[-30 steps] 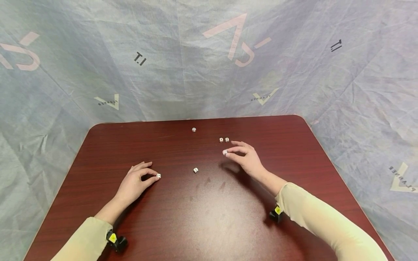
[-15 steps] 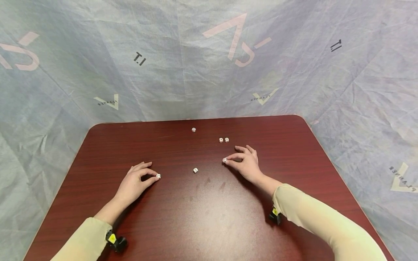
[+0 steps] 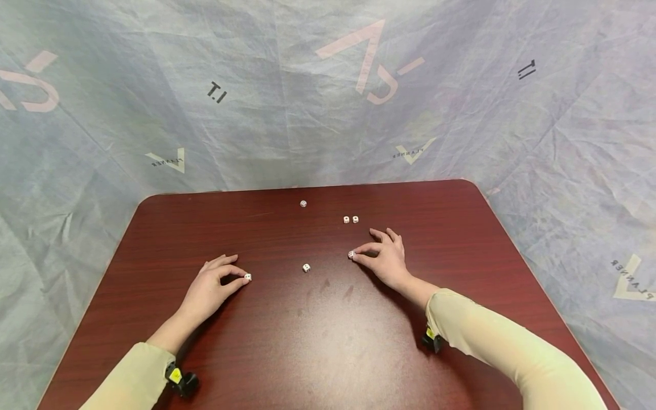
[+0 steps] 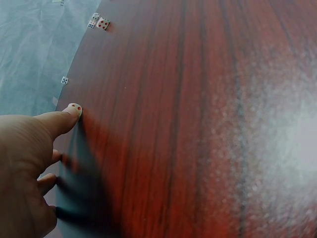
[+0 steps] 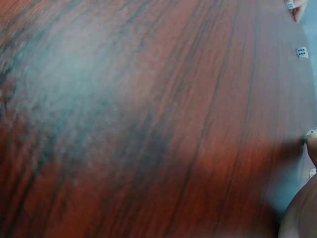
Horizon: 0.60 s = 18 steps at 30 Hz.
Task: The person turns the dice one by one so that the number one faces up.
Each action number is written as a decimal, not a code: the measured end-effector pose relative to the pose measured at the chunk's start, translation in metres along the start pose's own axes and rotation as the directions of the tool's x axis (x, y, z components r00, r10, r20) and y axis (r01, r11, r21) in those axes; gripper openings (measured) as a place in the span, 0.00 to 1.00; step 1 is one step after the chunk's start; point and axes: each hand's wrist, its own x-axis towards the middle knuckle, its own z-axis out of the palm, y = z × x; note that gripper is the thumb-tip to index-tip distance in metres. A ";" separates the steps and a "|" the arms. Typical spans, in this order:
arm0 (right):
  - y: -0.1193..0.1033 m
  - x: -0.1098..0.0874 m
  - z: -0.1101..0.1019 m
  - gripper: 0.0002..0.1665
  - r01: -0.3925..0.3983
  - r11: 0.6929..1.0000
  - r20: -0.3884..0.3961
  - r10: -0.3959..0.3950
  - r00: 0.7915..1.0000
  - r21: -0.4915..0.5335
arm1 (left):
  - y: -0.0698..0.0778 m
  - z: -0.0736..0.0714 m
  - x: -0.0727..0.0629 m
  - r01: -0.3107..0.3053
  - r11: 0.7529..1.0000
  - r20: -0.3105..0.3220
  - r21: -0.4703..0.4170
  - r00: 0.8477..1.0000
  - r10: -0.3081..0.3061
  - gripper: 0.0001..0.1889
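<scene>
On the left of the table, my left hand (image 3: pixel 209 289) pinches a small white die (image 3: pixel 248 277) between thumb and index finger. Its thumb covers part of that die (image 4: pixel 76 109) in the left wrist view, where red pips show. Right of the middle, my right hand (image 3: pixel 388 261) pinches another white die (image 3: pixel 351 255) between thumb and index finger, the other fingers spread behind. In the right wrist view only an edge of this die (image 5: pixel 311 134) shows above the thumb. Between the two hands a single die (image 3: pixel 306 267) lies on the wood.
Two dice, a left one (image 3: pixel 346 219) and a right one (image 3: pixel 356 219), sit side by side beyond my right hand. Another die (image 3: pixel 303 203) lies near the far edge of the dark red table (image 3: pixel 328 353). Grey printed fabric (image 3: pixel 246 136) surrounds the table's back and sides.
My right hand has come down the table towards me with its die, away from the pair of dice. My left hand has stayed in place, still pinching its die.
</scene>
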 end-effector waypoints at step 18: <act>0.001 -0.006 -0.004 0.08 0.011 1.000 0.038 -0.010 0.999 -0.012 | -0.001 0.000 0.000 -0.001 1.000 -0.003 0.003 1.000 0.001 0.06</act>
